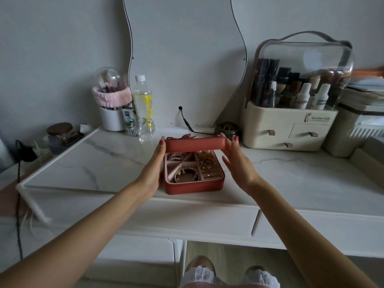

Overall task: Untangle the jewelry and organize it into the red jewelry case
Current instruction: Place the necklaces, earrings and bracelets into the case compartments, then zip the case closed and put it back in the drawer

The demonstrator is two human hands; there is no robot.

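Holding the lid (195,144) of the red jewelry case (194,185) half-raised, the left hand (152,163) and right hand (239,163) pinch its two ends. Below the fingers, sorted jewelry (204,163) fills the compartments. Closing it seems the step in hand; next comes lowering it evenly.

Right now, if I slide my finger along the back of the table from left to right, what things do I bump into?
Glass jar → white brush cup → milk carton → water bottle → red jewelry case, its lid held by the left hand and right hand → makeup box.
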